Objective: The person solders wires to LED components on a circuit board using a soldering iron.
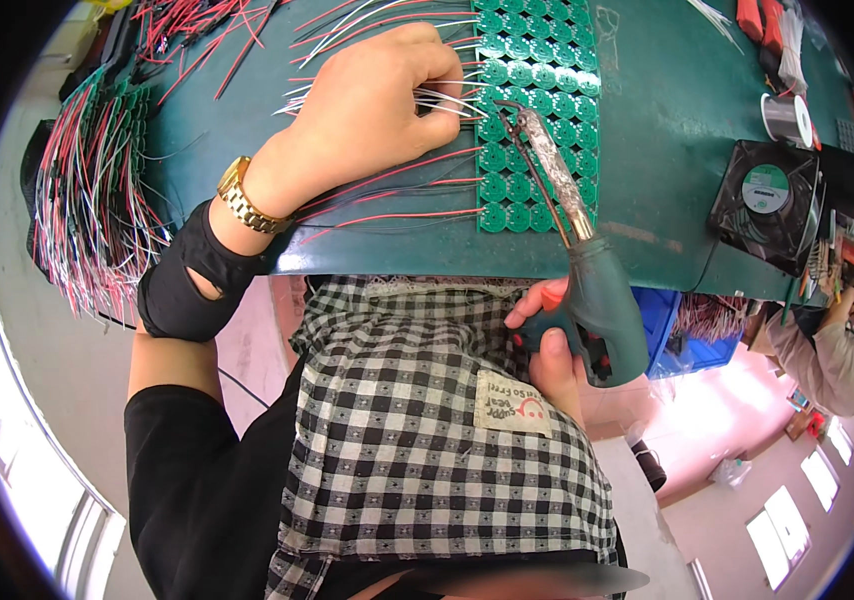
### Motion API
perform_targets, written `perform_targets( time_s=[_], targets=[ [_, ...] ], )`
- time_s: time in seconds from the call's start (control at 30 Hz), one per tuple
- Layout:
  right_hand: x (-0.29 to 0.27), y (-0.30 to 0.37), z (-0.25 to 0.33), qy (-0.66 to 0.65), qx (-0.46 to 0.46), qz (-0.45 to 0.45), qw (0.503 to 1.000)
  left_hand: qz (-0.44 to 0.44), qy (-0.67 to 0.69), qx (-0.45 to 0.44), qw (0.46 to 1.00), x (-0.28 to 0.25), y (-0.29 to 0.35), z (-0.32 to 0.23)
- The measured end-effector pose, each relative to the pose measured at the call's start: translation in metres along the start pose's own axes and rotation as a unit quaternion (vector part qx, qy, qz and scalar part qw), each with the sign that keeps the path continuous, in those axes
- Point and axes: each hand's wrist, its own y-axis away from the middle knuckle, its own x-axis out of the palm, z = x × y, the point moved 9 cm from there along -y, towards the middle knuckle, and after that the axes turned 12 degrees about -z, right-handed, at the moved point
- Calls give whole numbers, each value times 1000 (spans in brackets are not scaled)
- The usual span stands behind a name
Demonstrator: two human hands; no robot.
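My left hand [382,95] is closed in a pinch on thin wires [452,103] at the left edge of a green circuit board panel [537,75]. The panel is made of rows of small round boards, and red, white and dark wires [397,185] run left from its edge. Wrapped around the handle of a dark green soldering gun [607,315] is my right hand [550,350], partly hidden by the tool. Its metal barrel [552,160] slants up and left, with the bent tip [509,105] over the panel near the pinched wires.
A bundle of wired boards [92,200] hangs over the table's left edge. Loose red wires [197,30] lie at the far left. On the right are a solder spool [785,120], a black fan [769,195] and a blue bin [659,320]. Another person's sleeve [832,365] shows far right.
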Motion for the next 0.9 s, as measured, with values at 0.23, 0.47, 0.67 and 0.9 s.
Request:
perform_targets(
  time_s=[0.23,0.47,0.67,0.9],
  targets=[
    [7,-8,0,-13,-51,25,998,3,-6,-6,1000,-1,0,1],
    [7,-2,-1,14,-82,18,996,-3,0,-3,1000,-6,1,-1],
    [8,-1,11,-18,-89,16,996,-2,-4,-4,1000,-9,3,4],
    [-9,-2,34,-21,-205,-73,976,12,-5,-11,1000,-6,2,4]
  ],
)
